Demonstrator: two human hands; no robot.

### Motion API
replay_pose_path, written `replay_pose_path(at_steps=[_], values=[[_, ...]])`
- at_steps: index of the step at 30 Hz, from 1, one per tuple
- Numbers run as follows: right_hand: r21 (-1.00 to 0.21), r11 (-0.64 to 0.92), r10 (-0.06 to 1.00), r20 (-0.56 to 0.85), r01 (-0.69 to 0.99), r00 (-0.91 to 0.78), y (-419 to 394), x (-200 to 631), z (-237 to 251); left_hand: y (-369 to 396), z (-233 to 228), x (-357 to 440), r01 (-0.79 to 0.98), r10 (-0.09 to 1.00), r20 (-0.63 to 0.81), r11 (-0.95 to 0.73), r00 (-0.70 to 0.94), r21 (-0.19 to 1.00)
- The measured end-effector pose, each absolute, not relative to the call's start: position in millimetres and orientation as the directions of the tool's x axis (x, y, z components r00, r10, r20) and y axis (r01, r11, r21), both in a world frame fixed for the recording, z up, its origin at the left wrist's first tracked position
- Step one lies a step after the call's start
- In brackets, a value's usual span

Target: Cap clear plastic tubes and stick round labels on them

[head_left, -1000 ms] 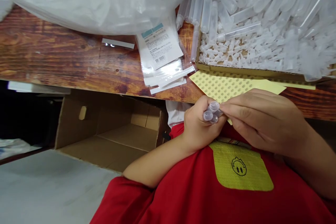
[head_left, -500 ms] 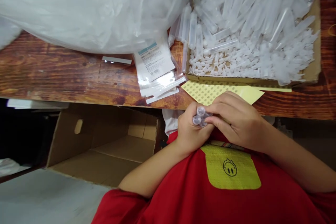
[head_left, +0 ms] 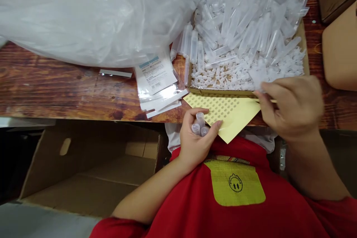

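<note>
My left hand (head_left: 195, 139) grips three small clear plastic tubes (head_left: 199, 124) upright at the table's near edge, its thumb resting on a yellow sticker sheet (head_left: 225, 109). My right hand (head_left: 292, 106) hovers at the front edge of a cardboard tray (head_left: 220, 92) heaped with clear tubes and caps (head_left: 245, 41). Its fingers are curled and blurred; nothing shows clearly in them.
A big clear plastic bag (head_left: 97, 11) fills the table's left and back. Small labelled zip bags (head_left: 157, 81) lie beside the tray. An open cardboard box (head_left: 92, 167) stands below the table at the left. Another brown box (head_left: 340, 44) is at the right edge.
My right hand has left the tubes and moved right and up to the tray's front edge. My left hand stays shut on the tubes.
</note>
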State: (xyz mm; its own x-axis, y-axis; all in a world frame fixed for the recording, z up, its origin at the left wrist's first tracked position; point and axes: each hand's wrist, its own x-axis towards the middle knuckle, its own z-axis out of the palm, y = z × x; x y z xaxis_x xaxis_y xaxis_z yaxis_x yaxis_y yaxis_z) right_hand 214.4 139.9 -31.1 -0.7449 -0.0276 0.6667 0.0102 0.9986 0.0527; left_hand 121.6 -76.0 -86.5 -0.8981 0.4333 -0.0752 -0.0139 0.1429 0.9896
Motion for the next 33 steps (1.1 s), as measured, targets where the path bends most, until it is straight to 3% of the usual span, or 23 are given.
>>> replay_pose_path(at_steps=[4,8,12,19,27,33], values=[[0.026,0.999,0.013,0.592,0.035,-0.806,121,212,-36,-74,-87,121,-0.002,0.425,-0.053,0.12,-0.904,0.993],[-0.225,0.959,-0.037,0.497,-0.17,-0.867,95,208,-44,-73,-86,119,0.001,0.438,-0.065,0.149,-0.896,0.989],[-0.411,0.896,0.064,0.496,-0.169,-0.866,83,205,-59,-72,-87,119,-0.013,0.441,-0.081,0.154,-0.894,0.988],[-0.36,0.922,0.078,0.532,-0.142,-0.843,78,206,-60,-71,-87,121,0.012,0.426,-0.061,0.166,-0.903,0.986],[-0.445,0.881,0.098,0.509,-0.164,-0.855,80,213,-65,-72,-76,114,0.057,0.458,-0.073,0.264,-0.886,0.963],[-0.384,0.911,0.093,0.543,-0.149,-0.834,77,214,-67,-72,-74,113,0.091,0.482,-0.044,0.254,-0.875,0.963]])
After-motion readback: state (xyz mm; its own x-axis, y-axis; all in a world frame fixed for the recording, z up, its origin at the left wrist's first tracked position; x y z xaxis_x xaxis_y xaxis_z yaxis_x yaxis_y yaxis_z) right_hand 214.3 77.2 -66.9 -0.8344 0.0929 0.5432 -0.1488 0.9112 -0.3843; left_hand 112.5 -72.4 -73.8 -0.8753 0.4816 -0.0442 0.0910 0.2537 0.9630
